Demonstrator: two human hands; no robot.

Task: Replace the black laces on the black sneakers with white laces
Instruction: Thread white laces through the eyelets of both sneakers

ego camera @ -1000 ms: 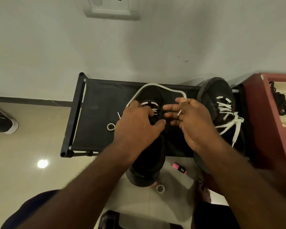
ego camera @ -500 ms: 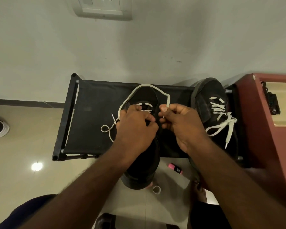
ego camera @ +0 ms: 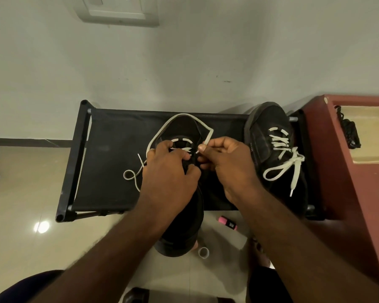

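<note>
A black sneaker (ego camera: pixel 181 130) lies on a black fabric rack (ego camera: pixel 116 154), toe pointing away from me, with its heel past the rack's front edge. A white lace (ego camera: pixel 205 127) crosses its upper eyelets and loops around the toe. My left hand (ego camera: pixel 169 173) grips the sneaker over the tongue. My right hand (ego camera: pixel 225 165) pinches the white lace near its tip, just right of the eyelets. The lace's other end curls on the rack at the left. A second black sneaker (ego camera: pixel 269 132) with white lacing and a bow stands at the right.
A dark red cabinet (ego camera: pixel 346 171) flanks the rack on the right, with a black lace (ego camera: pixel 348 127) lying on its cream top. On the tiled floor below lie a pink highlighter (ego camera: pixel 228 223) and a small white ring (ego camera: pixel 203 252). A wall socket (ego camera: pixel 116 9) sits above.
My right hand went from spread fingers to a pinch on the lace end and drew closer to the eyelets. The lace loop over the toe shrank. My left hand stayed on the sneaker.
</note>
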